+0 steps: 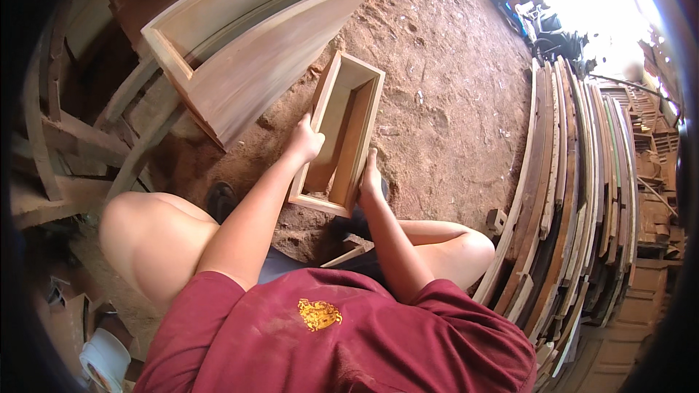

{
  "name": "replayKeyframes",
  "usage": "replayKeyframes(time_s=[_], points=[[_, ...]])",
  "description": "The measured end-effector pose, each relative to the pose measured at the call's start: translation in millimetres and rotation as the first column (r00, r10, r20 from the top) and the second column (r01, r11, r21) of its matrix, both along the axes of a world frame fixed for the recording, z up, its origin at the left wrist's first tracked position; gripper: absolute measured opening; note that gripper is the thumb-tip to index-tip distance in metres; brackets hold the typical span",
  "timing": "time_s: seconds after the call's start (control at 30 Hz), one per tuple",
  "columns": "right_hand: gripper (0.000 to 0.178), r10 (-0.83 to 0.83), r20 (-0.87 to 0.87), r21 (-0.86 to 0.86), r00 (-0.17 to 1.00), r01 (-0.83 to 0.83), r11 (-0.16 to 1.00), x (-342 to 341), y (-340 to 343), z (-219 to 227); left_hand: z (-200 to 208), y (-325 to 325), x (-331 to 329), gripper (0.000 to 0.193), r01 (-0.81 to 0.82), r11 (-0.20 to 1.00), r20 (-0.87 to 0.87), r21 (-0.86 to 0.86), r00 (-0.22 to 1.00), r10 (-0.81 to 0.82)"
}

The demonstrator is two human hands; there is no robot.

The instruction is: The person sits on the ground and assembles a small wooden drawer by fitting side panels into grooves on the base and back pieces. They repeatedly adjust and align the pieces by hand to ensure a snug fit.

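Note:
I hold a narrow wooden box frame (356, 122), long and open at the top, tilted between my knees. My left hand (306, 141) grips its left side, with the fingers closed at the rim. Against the opposite side lies my right hand (370, 177), thumb pointing up along the wood; its other fingers are mostly hidden behind the side. Part of the dirt ground shows through the frame's near end. Beyond my left hand stands a larger wooden cabinet carcass (266, 65) with an open top, apart from the frame.
Bare reddish dirt ground (444, 131) stretches ahead. Long boards (557, 196) are stacked on the right. Curved wooden pieces (87, 138) crowd the left, and a white bucket (104, 356) stands at lower left. A motorcycle (539, 18) is parked at the far right.

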State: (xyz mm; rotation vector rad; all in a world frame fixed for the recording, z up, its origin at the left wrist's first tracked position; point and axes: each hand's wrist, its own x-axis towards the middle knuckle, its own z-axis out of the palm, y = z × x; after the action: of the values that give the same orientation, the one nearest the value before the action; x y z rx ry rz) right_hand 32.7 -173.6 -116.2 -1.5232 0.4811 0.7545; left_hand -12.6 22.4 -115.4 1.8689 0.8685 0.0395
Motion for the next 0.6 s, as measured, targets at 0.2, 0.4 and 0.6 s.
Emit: replayKeyframes(time_s=[0.2, 0.4, 0.6], points=[[0.054, 0.240, 0.433, -0.074, 0.869, -0.232, 0.970, 55.4, 14.5, -1.8, -6.1, -2.0, 5.1, 0.076, 0.029, 1.000, 0.011, 0.000, 1.000, -0.029], [0.062, 0.412, 0.568, -0.408, 0.712, -0.191, 0.893, 115.5, 80.6, 18.4, 3.6, -0.4, -3.7, 0.073, -0.016, 0.999, 0.018, -0.028, 1.000, 0.016], [0.054, 0.394, 0.594, -0.503, 0.702, -0.059, 0.862, 241.0, 98.0, -17.0, 12.8, -8.4, 3.6, 0.073, 0.027, 0.997, 0.051, -0.073, 0.998, -0.024]])
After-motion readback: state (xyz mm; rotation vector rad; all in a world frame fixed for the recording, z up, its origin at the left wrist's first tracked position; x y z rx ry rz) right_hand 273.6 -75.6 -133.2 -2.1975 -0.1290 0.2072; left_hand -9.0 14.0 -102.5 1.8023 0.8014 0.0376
